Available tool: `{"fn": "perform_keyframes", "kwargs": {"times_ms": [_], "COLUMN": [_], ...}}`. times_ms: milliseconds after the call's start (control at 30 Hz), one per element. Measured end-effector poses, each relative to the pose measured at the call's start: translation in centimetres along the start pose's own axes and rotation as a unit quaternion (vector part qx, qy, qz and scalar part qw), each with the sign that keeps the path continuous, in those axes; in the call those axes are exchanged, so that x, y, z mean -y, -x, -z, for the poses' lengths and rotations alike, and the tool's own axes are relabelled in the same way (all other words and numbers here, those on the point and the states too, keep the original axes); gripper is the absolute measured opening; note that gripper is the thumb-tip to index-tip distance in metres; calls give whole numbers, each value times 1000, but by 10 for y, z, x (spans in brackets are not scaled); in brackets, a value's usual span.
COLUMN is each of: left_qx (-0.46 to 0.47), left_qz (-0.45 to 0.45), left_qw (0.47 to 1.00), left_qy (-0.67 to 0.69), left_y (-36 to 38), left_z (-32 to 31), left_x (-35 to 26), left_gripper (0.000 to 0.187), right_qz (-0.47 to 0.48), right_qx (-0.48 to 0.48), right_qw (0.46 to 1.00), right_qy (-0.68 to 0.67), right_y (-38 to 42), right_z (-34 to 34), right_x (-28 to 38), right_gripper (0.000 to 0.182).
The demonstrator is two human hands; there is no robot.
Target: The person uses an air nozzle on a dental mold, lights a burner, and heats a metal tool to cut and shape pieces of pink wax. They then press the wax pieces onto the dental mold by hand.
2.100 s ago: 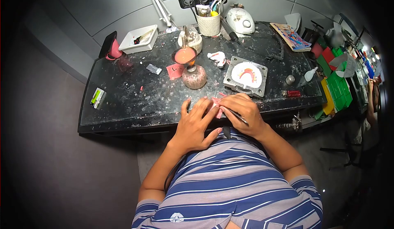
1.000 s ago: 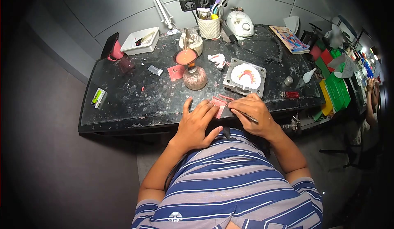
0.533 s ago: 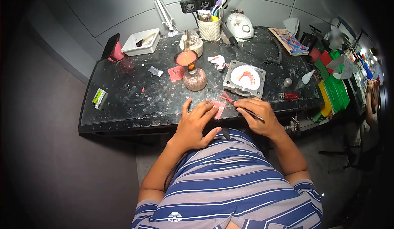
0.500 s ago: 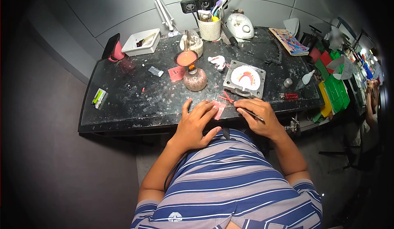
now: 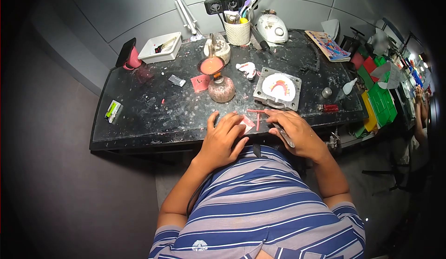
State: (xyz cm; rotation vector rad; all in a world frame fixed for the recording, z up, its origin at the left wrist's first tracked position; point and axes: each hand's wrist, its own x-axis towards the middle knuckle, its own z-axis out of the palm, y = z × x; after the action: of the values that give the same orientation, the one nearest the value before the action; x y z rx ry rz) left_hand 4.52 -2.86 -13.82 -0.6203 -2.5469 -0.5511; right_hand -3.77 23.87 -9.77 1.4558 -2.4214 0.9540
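Note:
My left hand (image 5: 226, 137) lies spread on the front edge of the bench, its fingertips on a pink wax sheet (image 5: 248, 123). In my right hand (image 5: 297, 131) is a slim metal wax knife (image 5: 284, 136), its shaft slanting down from the fingers; its tip is hard to make out. By the right fingertips is a thin pink wax strip (image 5: 255, 111), lying crosswise, and a second wax strip (image 5: 258, 121) points toward me between my hands. Just beyond the right hand stands a metal flask half (image 5: 260, 92) with white plaster and a pink wax denture base with teeth (image 5: 280, 87).
An alcohol burner (image 5: 221, 91) holds a pan of pink wax (image 5: 211, 65) above its flame. Behind are a tool cup (image 5: 238, 34), a white micromotor unit (image 5: 272, 29) and a white tray (image 5: 147, 53). A red-handled object (image 5: 330, 108) lies right. Another person's arm (image 5: 419, 110) shows far right.
The two wax strips, crossed near the right fingertips before, now lie differently, one crosswise and one pointing toward me. The knife has turned in my right hand. My left hand has barely moved.

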Motion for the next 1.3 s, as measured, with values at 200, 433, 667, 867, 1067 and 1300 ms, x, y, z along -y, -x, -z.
{"fn": "perform_keyframes", "kwargs": {"times_ms": [200,433,667,867,1067,1300], "left_qx": [-31,-22,-13,-40,-57,-73], "left_qz": [3,-5,-17,2,-2,-26], "left_qw": [1000,999,999,999,998,994], "left_qy": [6,35,34,18,14,71], "left_y": [-1,8,9,6,9,20], "left_z": [3,13,23,11,10,2], "left_x": [-1,8,2,-5,-4,7], "left_gripper": [22,21,24,25,20,22], "right_qz": [-110,-343,-211,5,-6,69], "right_qx": [-180,-127,-247,-74,-38,-12], "right_qw": [975,914,884,995,996,997], "right_qy": [-63,174,335,68,79,12], "right_y": [6,27,15,-8,-17,-23], "right_z": [37,61,52,17,-29,-41], "right_x": [3,-44,-34,2,10,18], "right_gripper": [21,37,23,19,29,29]}}
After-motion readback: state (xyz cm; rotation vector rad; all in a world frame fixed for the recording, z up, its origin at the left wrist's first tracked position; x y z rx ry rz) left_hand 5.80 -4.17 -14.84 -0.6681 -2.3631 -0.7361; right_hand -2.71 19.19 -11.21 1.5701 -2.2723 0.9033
